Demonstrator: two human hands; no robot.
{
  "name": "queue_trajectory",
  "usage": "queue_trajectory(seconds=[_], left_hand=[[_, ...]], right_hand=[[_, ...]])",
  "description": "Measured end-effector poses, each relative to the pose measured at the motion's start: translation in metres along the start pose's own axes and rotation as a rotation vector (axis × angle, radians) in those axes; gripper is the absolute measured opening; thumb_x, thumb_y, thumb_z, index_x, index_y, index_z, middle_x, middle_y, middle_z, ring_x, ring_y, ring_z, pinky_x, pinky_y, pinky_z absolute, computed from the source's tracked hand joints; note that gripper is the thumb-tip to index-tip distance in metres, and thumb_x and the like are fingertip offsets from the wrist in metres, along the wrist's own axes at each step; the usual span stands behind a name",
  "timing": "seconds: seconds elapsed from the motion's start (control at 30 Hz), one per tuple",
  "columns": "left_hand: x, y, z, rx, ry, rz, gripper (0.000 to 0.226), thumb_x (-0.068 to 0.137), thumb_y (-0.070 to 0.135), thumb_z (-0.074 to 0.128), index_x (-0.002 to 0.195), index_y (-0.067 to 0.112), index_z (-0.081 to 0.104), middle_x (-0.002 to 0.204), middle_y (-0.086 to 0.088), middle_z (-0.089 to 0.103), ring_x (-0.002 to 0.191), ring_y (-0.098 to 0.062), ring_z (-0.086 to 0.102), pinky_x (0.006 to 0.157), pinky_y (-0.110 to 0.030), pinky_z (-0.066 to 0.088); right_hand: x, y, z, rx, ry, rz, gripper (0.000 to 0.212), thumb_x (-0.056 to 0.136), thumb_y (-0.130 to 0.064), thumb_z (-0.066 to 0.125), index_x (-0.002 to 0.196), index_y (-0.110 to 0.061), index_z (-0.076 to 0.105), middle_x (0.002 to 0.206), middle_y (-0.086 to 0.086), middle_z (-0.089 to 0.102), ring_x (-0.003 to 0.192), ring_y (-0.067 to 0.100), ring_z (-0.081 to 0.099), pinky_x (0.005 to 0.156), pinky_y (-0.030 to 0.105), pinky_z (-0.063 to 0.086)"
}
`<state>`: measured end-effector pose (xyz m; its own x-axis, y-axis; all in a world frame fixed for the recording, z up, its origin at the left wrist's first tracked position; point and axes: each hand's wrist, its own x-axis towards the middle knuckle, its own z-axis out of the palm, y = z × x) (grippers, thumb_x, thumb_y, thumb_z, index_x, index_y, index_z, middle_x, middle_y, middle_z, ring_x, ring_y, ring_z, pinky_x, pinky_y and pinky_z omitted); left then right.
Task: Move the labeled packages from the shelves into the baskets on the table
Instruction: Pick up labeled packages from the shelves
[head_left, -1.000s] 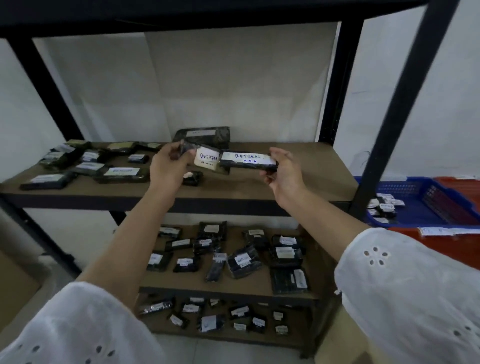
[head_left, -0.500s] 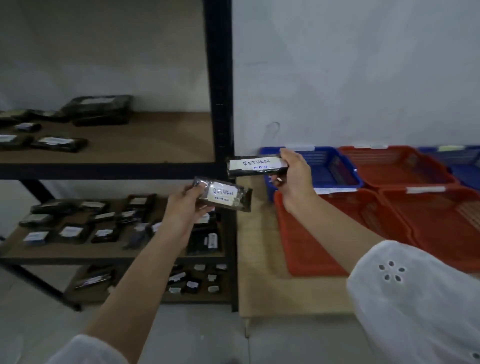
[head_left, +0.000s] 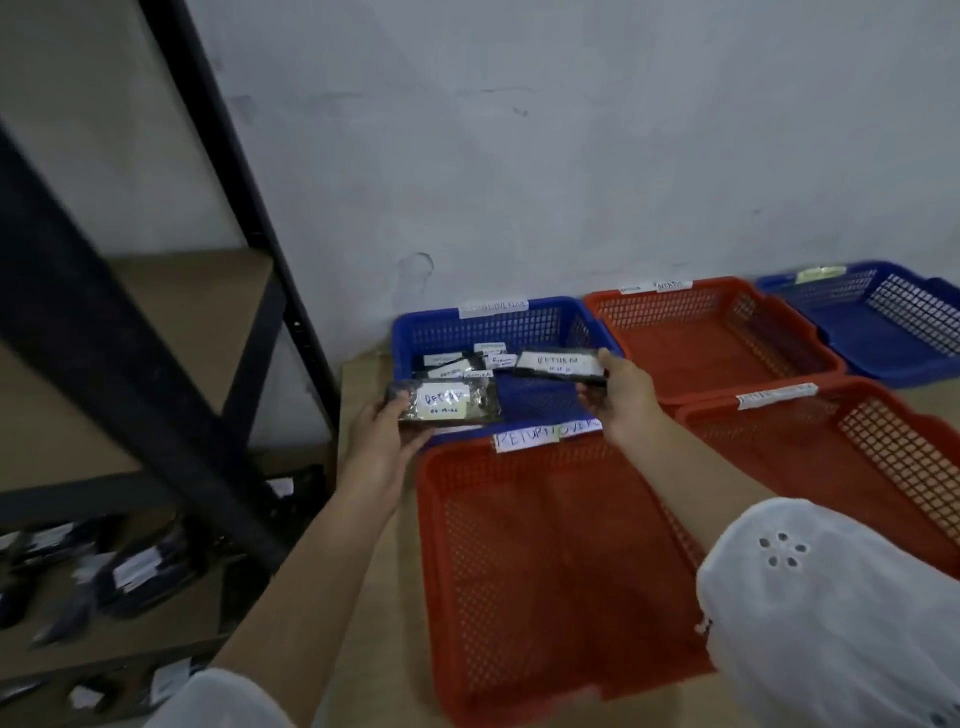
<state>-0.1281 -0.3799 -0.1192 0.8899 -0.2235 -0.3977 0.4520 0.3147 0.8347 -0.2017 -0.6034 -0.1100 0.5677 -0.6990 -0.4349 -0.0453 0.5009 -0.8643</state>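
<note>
- The fingers (head_left: 415, 435) of the left hand (head_left: 379, 441) curl round the near left end of a shiny package (head_left: 447, 406), thumb on top and the others beneath. Its white label faces up, and the handwriting on it is too blurred to read.
- The fingers (head_left: 589, 401) of the right hand (head_left: 626, 402) pinch the right end of a dark package (head_left: 558, 366), with the thumb at its far edge. Its label reads "RETURN".
- Both packages are held in the air, roughly level and apart from each other. The shiny package is over the front left corner of the near blue basket (head_left: 483, 332), and the dark package is over that basket's right half.
- Inside the near blue basket, towards the back left, lie several small labeled packets (head_left: 457, 368).
- Directly in front of it, rim against rim, stands the front red basket (head_left: 545, 571). A paper tag (head_left: 545, 437) on its far rim begins with "RETURN".
- To the right are a back red basket (head_left: 717, 338) and a right red basket (head_left: 872, 467). A far blue basket (head_left: 883, 332) sits beyond them by the wall. Each has a tag on its rim.
- All the baskets sit on a pale wooden table (head_left: 358, 382).
- Left of the table stands a black metal rack (head_left: 260, 208) with brown shelves. Blurred shelf packages (head_left: 140, 571) with white labels lie on a lower shelf.
- A white eyelet right sleeve (head_left: 831, 613) and a white left sleeve (head_left: 218, 701) cover the upper arms, and both forearms are bare.
</note>
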Motion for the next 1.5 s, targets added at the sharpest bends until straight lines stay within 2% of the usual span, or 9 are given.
queue_trajectory(seconds=[0.23, 0.53, 0.67, 0.73, 0.87, 0.97, 1.13, 1.3, 1.5], left_hand=[[0.05, -0.01, 0.011, -0.03, 0.14, -0.034, 0.007, 0.096, 0.017, 0.051, 0.094, 0.02, 0.058, 0.098, -0.005, 0.066, 0.086, -0.016, 0.066, 0.061, -0.024, 0.055], [0.082, -0.021, 0.04, -0.075, 0.235, -0.042, 0.008, 0.095, 0.016, 0.052, 0.093, 0.018, 0.059, 0.087, -0.004, 0.067, 0.072, -0.013, 0.07, 0.054, -0.022, 0.055], [0.095, -0.028, 0.049, -0.079, 0.262, -0.082, 0.009, 0.095, 0.016, 0.053, 0.102, 0.014, 0.058, 0.095, -0.008, 0.065, 0.084, -0.017, 0.065, 0.065, -0.026, 0.055], [0.102, -0.032, 0.053, -0.059, 0.249, -0.095, 0.008, 0.095, 0.016, 0.052, 0.1, 0.016, 0.058, 0.098, -0.008, 0.065, 0.087, -0.018, 0.065, 0.069, -0.028, 0.055], [0.114, -0.039, 0.066, -0.02, 0.218, -0.12, 0.007, 0.095, 0.014, 0.052, 0.099, 0.013, 0.057, 0.101, -0.009, 0.065, 0.089, -0.018, 0.065, 0.063, -0.025, 0.056], [0.125, -0.042, 0.084, -0.022, 0.169, -0.141, 0.014, 0.095, 0.012, 0.051, 0.108, 0.007, 0.056, 0.102, -0.009, 0.064, 0.089, -0.019, 0.065, 0.061, -0.024, 0.057], [0.145, -0.049, 0.119, 0.182, 0.108, -0.116, 0.026, 0.097, 0.014, 0.048, 0.122, 0.006, 0.052, 0.12, -0.014, 0.059, 0.107, -0.023, 0.059, 0.083, -0.032, 0.054], [0.156, -0.046, 0.104, 1.231, 0.294, 0.455, 0.043, 0.092, 0.029, 0.054, 0.134, 0.025, 0.046, 0.135, -0.005, 0.043, 0.123, -0.023, 0.035, 0.1, -0.037, 0.031], [0.154, -0.04, 0.062, 1.358, 0.42, 0.412, 0.049, 0.089, 0.024, 0.054, 0.136, 0.024, 0.04, 0.147, -0.012, 0.019, 0.132, -0.03, 0.02, 0.108, -0.047, 0.027]], right_hand=[[0.08, 0.025, 0.018, -0.3, -0.013, 0.106, 0.029, 0.101, -0.019, 0.044, 0.123, -0.002, 0.05, 0.107, 0.015, 0.054, 0.066, 0.016, 0.049, 0.046, 0.022, 0.043], [0.166, 0.049, 0.045, -0.35, 0.052, 0.213, 0.033, 0.101, -0.018, 0.04, 0.128, -0.001, 0.046, 0.085, 0.007, 0.051, 0.062, 0.014, 0.044, 0.056, 0.024, 0.038], [0.191, 0.074, 0.044, -0.465, 0.08, 0.201, 0.038, 0.1, -0.019, 0.041, 0.131, 0.003, 0.045, 0.122, 0.017, 0.054, 0.091, 0.024, 0.048, 0.064, 0.024, 0.04], [0.197, 0.079, 0.045, -0.605, 0.099, 0.176, 0.045, 0.097, -0.021, 0.047, 0.134, 0.005, 0.041, 0.135, 0.02, 0.044, 0.106, 0.028, 0.049, 0.082, 0.034, 0.046], [0.193, 0.071, 0.045, -1.016, 0.052, 0.125, 0.073, 0.091, -0.036, 0.057, 0.144, 0.004, 0.026, 0.148, 0.029, 0.019, 0.135, 0.043, 0.025, 0.114, 0.045, 0.022], [0.176, 0.059, 0.046, -0.798, 0.037, 0.092, 0.059, 0.094, -0.042, 0.051, 0.139, -0.007, 0.037, 0.143, 0.02, 0.028, 0.114, 0.034, 0.045, 0.098, 0.039, 0.04], [0.148, 0.035, 0.04, -0.312, -0.491, 0.209, 0.032, 0.095, -0.039, 0.051, 0.114, -0.016, 0.061, 0.097, 0.005, 0.07, 0.063, 0.01, 0.06, 0.057, 0.023, 0.045], [0.174, 0.021, 0.044, -0.31, -0.239, 0.12, 0.029, 0.093, -0.017, 0.057, 0.12, -0.005, 0.055, 0.088, 0.005, 0.064, 0.062, 0.011, 0.054, 0.055, 0.022, 0.047], [0.214, 0.025, 0.053, -0.476, -0.129, 0.182, 0.026, 0.094, -0.019, 0.056, 0.116, -0.004, 0.058, 0.076, 0.001, 0.06, 0.057, 0.009, 0.044, 0.05, 0.022, 0.035]])
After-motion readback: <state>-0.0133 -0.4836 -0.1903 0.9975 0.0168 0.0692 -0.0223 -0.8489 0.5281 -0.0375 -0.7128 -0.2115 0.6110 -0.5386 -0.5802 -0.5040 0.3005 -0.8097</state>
